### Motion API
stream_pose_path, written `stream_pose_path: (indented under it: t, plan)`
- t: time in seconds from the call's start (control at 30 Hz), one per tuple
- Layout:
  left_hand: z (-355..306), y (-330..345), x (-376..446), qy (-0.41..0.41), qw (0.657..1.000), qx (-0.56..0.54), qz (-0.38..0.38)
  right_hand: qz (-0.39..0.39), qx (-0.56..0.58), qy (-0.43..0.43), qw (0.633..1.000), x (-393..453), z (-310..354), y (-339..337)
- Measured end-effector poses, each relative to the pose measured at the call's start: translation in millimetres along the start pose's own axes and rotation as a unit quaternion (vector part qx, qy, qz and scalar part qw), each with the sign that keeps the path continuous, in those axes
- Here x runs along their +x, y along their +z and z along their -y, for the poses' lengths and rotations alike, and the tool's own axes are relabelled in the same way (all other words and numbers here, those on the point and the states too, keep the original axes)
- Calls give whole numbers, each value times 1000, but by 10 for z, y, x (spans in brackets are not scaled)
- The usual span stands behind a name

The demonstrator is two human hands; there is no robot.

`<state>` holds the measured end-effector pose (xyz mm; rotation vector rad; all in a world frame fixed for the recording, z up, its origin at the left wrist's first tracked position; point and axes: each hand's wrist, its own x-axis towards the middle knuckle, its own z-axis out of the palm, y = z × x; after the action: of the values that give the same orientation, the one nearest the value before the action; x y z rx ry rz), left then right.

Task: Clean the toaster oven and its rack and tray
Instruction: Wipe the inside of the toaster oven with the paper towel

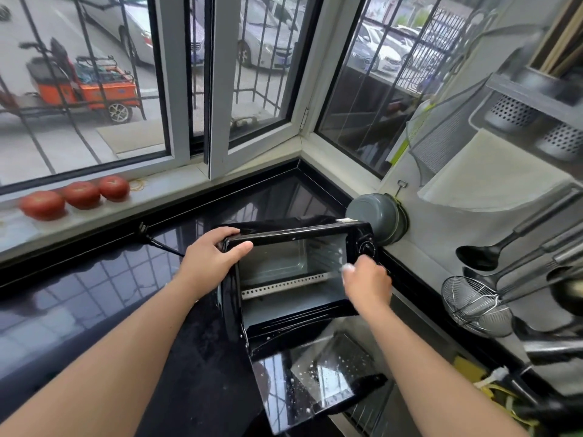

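Observation:
A small black toaster oven stands on the dark countertop, tilted toward the sink. Its glass door hangs open downward, spotted with white foam. The inside is bare grey metal with a perforated strip across the middle. My left hand grips the oven's top left corner. My right hand is at the right edge of the opening, below the control knob, with something small and white at its fingertips; what it is cannot be told. A metal tray shows through the door, in the sink.
Three tomatoes lie on the window sill at left. The oven's power cord trails behind my left hand. A grey pot hangs on the right wall. Ladles and a wire skimmer hang at right above the sink.

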<state>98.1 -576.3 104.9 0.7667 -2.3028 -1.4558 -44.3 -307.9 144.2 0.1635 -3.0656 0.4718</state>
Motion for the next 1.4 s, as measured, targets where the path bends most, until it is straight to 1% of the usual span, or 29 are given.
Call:
stream_pose_path:
  t: [0.03, 0.07, 0.1, 0.17, 0.23, 0.37, 0.43, 0.53, 0.6, 0.67, 0.73, 0.77, 0.8, 0.83, 0.9, 0.93, 0.97, 1.03, 1.07, 1.1, 1.17, 1.27, 1.33, 1.37, 1.4]
  plan:
    - [-14, -4, -7, -1, 1000, -2, 2, -34, 100, 31, 994, 58, 79, -58]
    - [-24, -8, -10, -1, 1000, -6, 3, -72, 190, 64, 977, 126, 154, -95]
    - [-33, -13, -11, -1, 1000, -8, 4, -102, 249, 87, 959, 190, 218, -106]
    - [-42, -23, 8, -3, 1000, -3, 8, -127, 277, 100, 947, 269, 321, -80]
    - [-44, -34, 21, -8, 1000, -1, 14, -123, 291, 99, 943, 306, 423, 2]
    - [-57, -55, 74, -16, 1000, 8, 23, -100, 386, 101, 911, 185, 758, 160]
    - [-40, -83, 96, -24, 999, 9, 39, -74, 424, 82, 899, 37, 907, 237]
    - [-20, -92, 168, -37, 998, -12, 46, -27, 422, -10, 906, -289, 1170, 377]
    - [-38, -48, 166, -33, 998, -33, 44, 5, 423, -103, 900, -532, 1376, 509]
    - [-65, 0, 146, -21, 995, -81, 58, 47, 406, -167, 897, -718, 1535, 600]
    - [-13, 36, 184, -34, 992, -104, 66, 83, 405, -183, 892, -731, 1565, 615]
    - [-32, 41, 194, -42, 992, -94, 70, 93, 405, -190, 890, -697, 1533, 584]
    - [-44, 33, 236, -65, 990, -106, 71, 83, 400, -192, 893, -645, 1482, 546]
    - [-29, 33, 287, -96, 987, -111, 66, 56, 404, -176, 896, -562, 1416, 505]
    - [-53, 14, 270, -117, 984, -121, 66, 8, 442, -103, 891, -379, 1284, 440]
    - [-60, 9, 212, -113, 981, -132, 80, 10, 451, -87, 888, -335, 1246, 437]
    - [-96, -12, 152, -114, 978, -144, 94, 30, 448, -105, 887, -349, 1244, 445]
    - [-137, -69, 79, -133, 973, -155, 110, 103, 419, -211, 877, -473, 1300, 508]
    - [-145, -99, 110, -144, 969, -162, 122, 125, 407, -268, 864, -536, 1328, 550]
    - [-164, -131, 91, -154, 965, -163, 134, 139, 396, -306, 854, -561, 1345, 576]
    - [-193, -175, 100, -171, 962, -163, 138, 173, 368, -335, 850, -480, 1354, 536]
    - [-250, -135, 68, -146, 972, -149, 109, 196, 260, -404, 855, -377, 1264, 492]
    - [-312, -103, 68, -148, 975, -134, 93, 211, 206, -439, 849, -466, 1139, 544]
    - [-335, -99, 64, -151, 977, -123, 90, 243, 183, -442, 844, -522, 1063, 577]
    - [-346, -98, 57, -151, 977, -121, 85, 293, 161, -435, 836, -548, 991, 593]
